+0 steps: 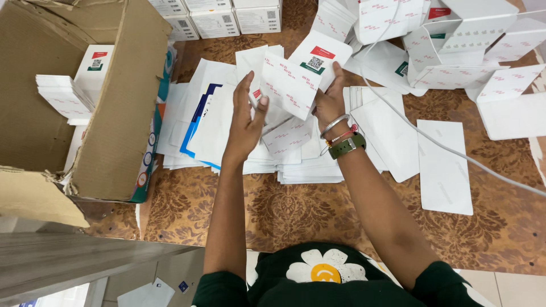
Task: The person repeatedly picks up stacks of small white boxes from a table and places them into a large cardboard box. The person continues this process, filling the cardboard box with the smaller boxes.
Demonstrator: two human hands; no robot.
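Both my hands hold a flat white carton blank (296,77) with small red marks and a red and green label, lifted above a heap of the same blanks (296,153) on a brown patterned table (307,216). My left hand (245,122) pinches its left edge with the fingers stretched up. On the right edge sits my right hand (330,102), which wears bangles and a green watch at the wrist. The blank looks partly folded.
A big open cardboard box (114,113) at the left holds stacked white blanks (62,96). Folded white boxes (216,20) stand at the back. More blanks pile at the top right (455,51). A white cable (432,142) crosses the table to the right.
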